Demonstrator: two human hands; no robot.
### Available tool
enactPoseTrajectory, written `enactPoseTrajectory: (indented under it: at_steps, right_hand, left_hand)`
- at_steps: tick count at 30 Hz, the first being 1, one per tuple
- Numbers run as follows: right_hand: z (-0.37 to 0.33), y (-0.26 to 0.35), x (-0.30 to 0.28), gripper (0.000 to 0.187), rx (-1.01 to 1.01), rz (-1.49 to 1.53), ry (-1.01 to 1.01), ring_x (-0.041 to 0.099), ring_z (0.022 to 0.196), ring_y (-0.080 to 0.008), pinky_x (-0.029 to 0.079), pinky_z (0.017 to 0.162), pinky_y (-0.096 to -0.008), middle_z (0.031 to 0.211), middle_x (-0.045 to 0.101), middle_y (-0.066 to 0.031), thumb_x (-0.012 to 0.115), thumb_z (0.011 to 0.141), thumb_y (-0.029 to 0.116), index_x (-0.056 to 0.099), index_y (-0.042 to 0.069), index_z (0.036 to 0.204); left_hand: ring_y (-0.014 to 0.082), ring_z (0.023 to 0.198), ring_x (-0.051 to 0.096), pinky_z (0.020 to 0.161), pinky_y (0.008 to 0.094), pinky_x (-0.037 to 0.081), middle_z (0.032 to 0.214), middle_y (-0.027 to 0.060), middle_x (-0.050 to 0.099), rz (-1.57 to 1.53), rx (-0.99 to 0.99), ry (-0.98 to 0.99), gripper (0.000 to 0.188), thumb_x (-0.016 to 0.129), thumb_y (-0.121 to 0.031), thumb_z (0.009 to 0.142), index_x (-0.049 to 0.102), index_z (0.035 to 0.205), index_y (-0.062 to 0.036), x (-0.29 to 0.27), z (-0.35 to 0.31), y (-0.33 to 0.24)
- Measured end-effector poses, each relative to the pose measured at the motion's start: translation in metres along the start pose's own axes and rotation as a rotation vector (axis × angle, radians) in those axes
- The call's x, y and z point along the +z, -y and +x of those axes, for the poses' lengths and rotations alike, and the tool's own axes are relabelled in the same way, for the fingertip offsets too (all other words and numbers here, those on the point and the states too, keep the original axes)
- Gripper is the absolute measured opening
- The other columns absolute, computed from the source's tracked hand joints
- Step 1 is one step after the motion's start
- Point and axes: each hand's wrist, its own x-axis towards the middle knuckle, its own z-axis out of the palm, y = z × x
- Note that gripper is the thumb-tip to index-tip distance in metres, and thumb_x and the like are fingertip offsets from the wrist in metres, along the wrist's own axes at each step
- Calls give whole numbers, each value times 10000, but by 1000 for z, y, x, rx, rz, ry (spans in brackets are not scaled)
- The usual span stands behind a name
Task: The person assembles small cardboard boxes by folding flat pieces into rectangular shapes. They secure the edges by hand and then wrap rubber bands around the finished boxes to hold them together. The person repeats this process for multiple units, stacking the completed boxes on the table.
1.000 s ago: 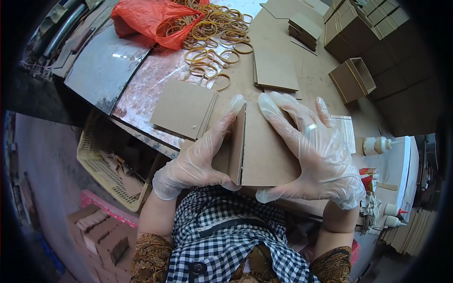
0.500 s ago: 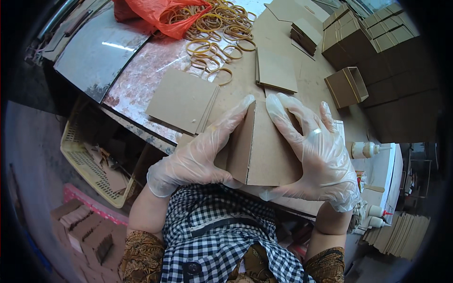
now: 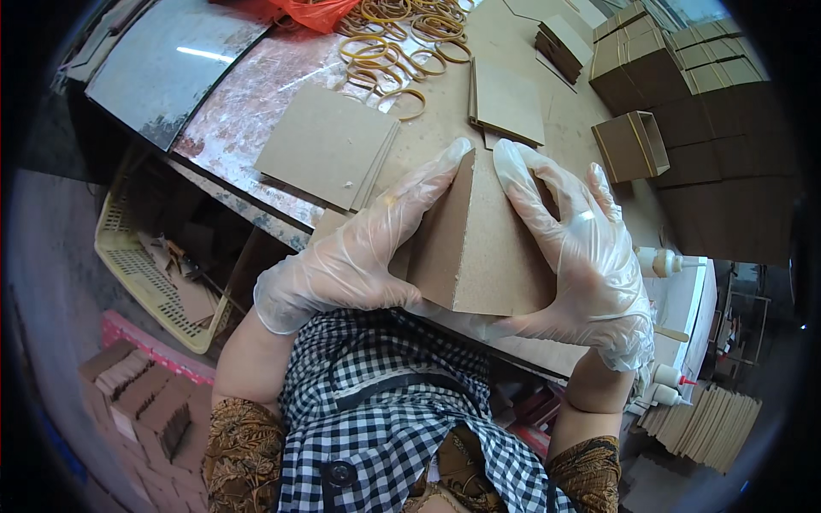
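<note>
A brown fibreboard box (image 3: 500, 248), with one corner edge turned up toward me, is held between my two gloved hands at the table's front edge. My left hand (image 3: 359, 248) grips its left side, fingers along the top end and thumb at the near end. On the other side my right hand (image 3: 581, 256) spans the right panel, fingers bent over the far part and thumb at the near corner. Both hands wear thin clear gloves. A stack of square boards (image 3: 329, 145) lies just beyond my left hand. Farther off, past the fingertips, is another board stack (image 3: 509, 103).
Yellow-brown rubber bands (image 3: 402, 51) spill from a red plastic bag (image 3: 316, 13) at the back. A banded box (image 3: 631, 147) stands before piled boxes (image 3: 718, 128) at right. White glue bottles (image 3: 671, 376) sit right. A yellow crate (image 3: 154, 295) is below the table's left side.
The view has shifted slightly, so the table things appear higher. Both hands keep their hold on the box, with little change in grip.
</note>
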Motion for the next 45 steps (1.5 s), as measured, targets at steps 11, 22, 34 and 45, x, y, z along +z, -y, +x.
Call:
enactPoseTrajectory:
  at_steps: [11, 22, 34, 45]
  right_hand:
    - [-5, 4, 5, 1212, -6, -26, -38, 461, 1339, -400, 251, 1163, -597, 1412, 487, -220, 869, 435, 554, 457, 86, 1475]
    - [-46, -38, 17, 1220, -133, 872, -454, 208, 1514, -284, 116, 1221, -471, 1619, 275, -157, 784, 651, 657, 267, 26, 1557]
    - [-83, -12, 108, 1217, 184, 1044, -639, 267, 1462, -423, 276, 1189, -449, 1555, 281, -290, 866, 681, 486, 182, -37, 1542]
    - [-61, 15, 137, 1025, 301, 958, -809, 505, 1281, -486, 561, 895, -437, 1468, 389, -330, 753, 620, 48, 272, -69, 1518]
  left_hand:
    - [314, 1524, 151, 1243, 384, 174, 1647, 179, 144, 12, 12, 9, 1273, 861, -47, 547, 116, 1579, -31, 3, -9, 8]
    - [262, 1508, 193, 1204, 419, 202, 1612, 188, 248, -350, -243, -55, 1465, 967, -218, 496, 9, 1589, -35, 6, -8, -16]
    - [420, 1514, 113, 1205, 542, 111, 1622, 241, 190, 907, -6, 329, 1293, 718, -806, 570, 323, 1545, -55, 4, 92, -124]
    - [421, 1475, 255, 1198, 510, 182, 1556, 263, 315, 716, -245, 498, 1267, 903, -565, 533, 333, 1513, 1, 23, 110, -107]
